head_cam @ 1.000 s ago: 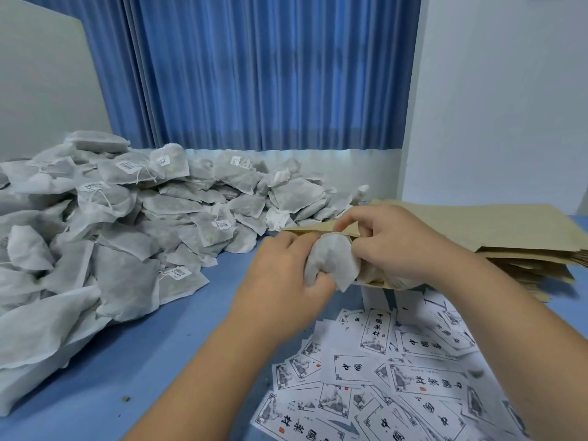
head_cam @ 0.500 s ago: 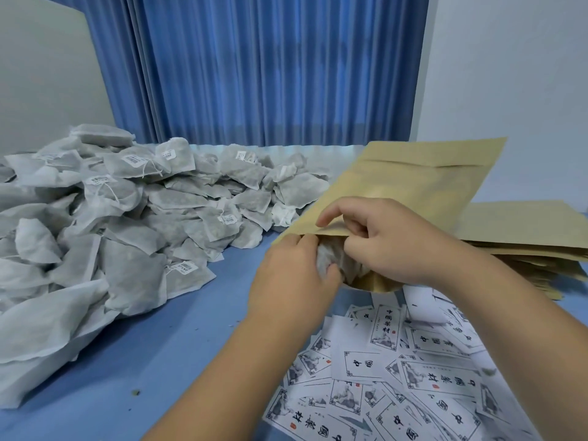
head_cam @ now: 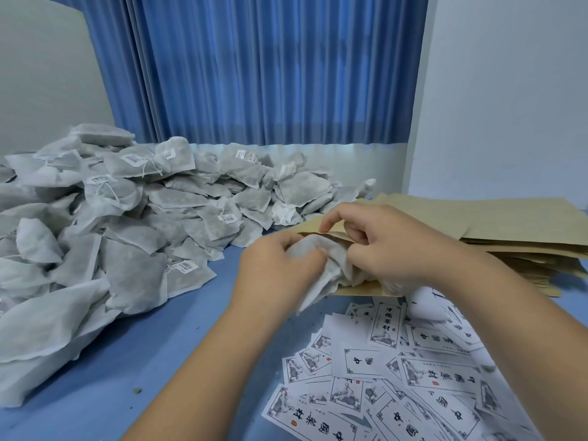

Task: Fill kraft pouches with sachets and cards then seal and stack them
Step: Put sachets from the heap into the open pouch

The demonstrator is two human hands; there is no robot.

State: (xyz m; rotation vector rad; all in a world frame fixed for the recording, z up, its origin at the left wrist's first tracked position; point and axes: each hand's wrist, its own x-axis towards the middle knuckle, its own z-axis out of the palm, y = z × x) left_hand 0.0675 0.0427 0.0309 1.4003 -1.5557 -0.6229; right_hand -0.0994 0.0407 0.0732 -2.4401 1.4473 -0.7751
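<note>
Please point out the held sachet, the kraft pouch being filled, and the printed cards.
held sachet (head_cam: 334,265): head view, its crumpled middle.
kraft pouch (head_cam: 359,290): head view, lower panel under the sachet.
printed cards (head_cam: 362,361): head view, one card mid-heap.

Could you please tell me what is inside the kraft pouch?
White sachets bunch at the kraft pouch mouth, partly sticking out, gripped by the left hand. The right hand hides anything deeper.

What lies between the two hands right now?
In the head view, a bunched white sachet: the left hand grips it, while the right hand holds the kraft pouch mouth open around it.
</note>
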